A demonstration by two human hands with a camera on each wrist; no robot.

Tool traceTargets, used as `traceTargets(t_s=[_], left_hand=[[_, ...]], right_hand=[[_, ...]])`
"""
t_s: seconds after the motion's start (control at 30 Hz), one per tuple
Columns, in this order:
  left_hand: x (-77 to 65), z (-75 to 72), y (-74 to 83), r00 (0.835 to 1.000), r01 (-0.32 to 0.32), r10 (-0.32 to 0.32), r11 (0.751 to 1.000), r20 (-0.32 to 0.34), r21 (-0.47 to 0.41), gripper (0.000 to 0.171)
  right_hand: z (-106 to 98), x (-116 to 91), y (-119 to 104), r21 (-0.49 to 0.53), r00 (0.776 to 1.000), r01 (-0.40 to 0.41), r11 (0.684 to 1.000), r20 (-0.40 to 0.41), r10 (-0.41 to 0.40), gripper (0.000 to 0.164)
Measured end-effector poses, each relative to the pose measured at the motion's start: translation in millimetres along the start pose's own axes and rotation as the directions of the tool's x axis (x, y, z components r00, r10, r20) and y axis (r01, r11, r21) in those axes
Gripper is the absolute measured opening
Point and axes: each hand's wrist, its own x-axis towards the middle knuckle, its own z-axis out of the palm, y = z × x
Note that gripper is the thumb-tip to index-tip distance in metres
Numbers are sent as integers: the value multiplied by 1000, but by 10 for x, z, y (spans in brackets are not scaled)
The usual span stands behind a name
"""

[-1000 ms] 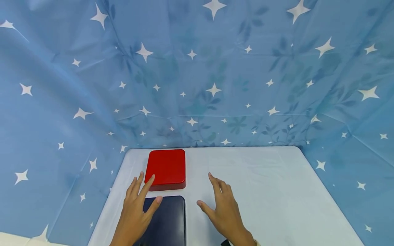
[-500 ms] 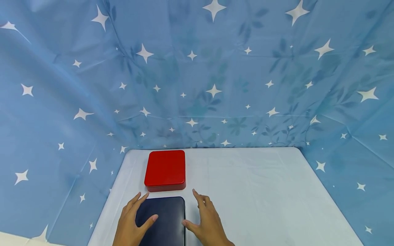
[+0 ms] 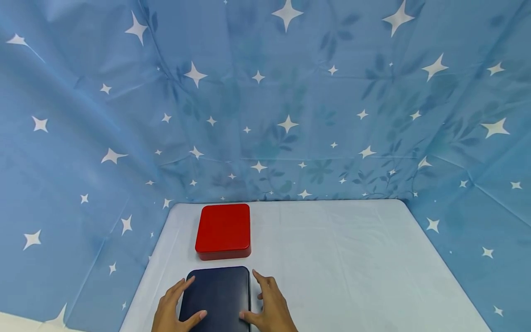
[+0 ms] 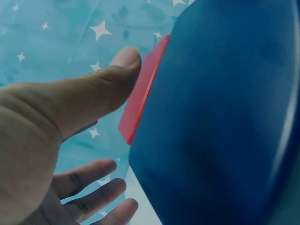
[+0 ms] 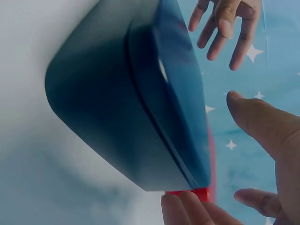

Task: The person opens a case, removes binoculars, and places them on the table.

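A dark navy box (image 3: 219,290) with rounded corners lies at the table's near left, its lid on; a lid seam runs along its side in the right wrist view. My left hand (image 3: 171,308) is at its left edge, fingers spread and thumb over the lid. In the left wrist view that thumb (image 4: 101,89) stands apart from the box. My right hand (image 3: 271,308) is at the right edge, thumb towards the lid and fingers beside the wall. Whether it touches is unclear. Behind lies a red box (image 3: 224,228), touched by neither hand.
Both boxes stand on a white-covered table (image 3: 340,267). A blue curtain (image 3: 265,101) with white stars hangs along the back and both sides. The red box sits near the table's back left edge, with a narrow gap before the navy box.
Both hands have moved back towards the near edge, from around the red box's front to the sides of the navy box. The right hand also moved left. The boxes stayed put.
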Motion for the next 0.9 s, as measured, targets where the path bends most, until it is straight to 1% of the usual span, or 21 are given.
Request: traceTargets(t_s=[0.13, 0.3, 0.37, 0.4, 0.5, 0.6, 0.67, 0.77, 0.9], left_hand=[[-20, 41, -69, 1000, 24, -24, 1000, 10, -19, 96], [1, 78, -124, 1000, 14, -13, 998, 10, -58, 95], [-7, 87, -134, 999, 36, -34, 997, 19, -72, 96], [-11, 94, -142, 999, 36, -34, 997, 20, -72, 96], [-84, 108, -160, 999, 48, -47, 996, 7, -71, 93], [-185, 129, -176, 999, 31, -33, 996, -28, -83, 87], [-248, 139, -184, 998, 31, -35, 995, -43, -98, 84], [-283, 148, -198, 999, 34, -39, 990, -34, -134, 83], [-284, 165, -222, 999, 28, -32, 986, -25, -162, 80]], right_hand=[[70, -20, 22, 26, 999, -34, 999, 38, 33, 97], [138, -42, 20, 66, 993, -95, 993, 70, 90, 95], [156, -50, 17, 87, 991, -113, 990, 86, 105, 94], [162, -53, 18, 98, 990, -117, 988, 93, 108, 93], [174, -52, 22, 120, 989, -116, 986, 106, 104, 91], [180, -46, 28, 127, 989, -111, 986, 107, 98, 91], [180, -41, 28, 129, 990, -107, 986, 106, 93, 90], [176, -34, 28, 129, 991, -101, 986, 103, 88, 89], [174, -25, 24, 126, 993, -91, 988, 93, 80, 89]])
